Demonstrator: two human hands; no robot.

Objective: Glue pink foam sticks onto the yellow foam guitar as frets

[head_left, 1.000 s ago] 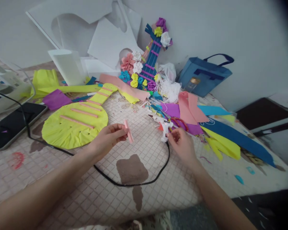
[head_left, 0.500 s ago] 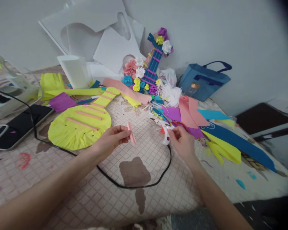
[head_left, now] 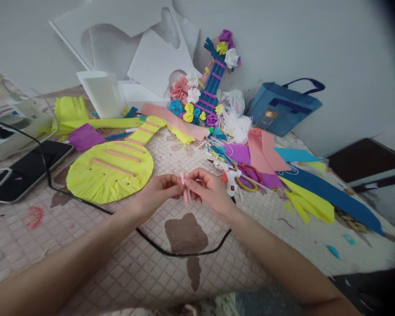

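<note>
A small pink strip is pinched between the fingertips of my left hand and my right hand, which meet above the table. Both hands are closed on it, and its upper part is partly covered by fingers. Left of my hands lies a yellow guitar-shaped piece with several pink strips across its body and neck. Just beyond my right hand, a white hot glue gun rests on the table beside red-and-yellow-handled scissors.
A decorated blue guitar leans at the wall near a blue bag. Colored paper sheets lie on the right. A phone is at left. The black cord loops in front of my hands.
My right hand has left the glue gun and moved left to meet my left hand at the pink strip. The glue gun now lies on the table.
</note>
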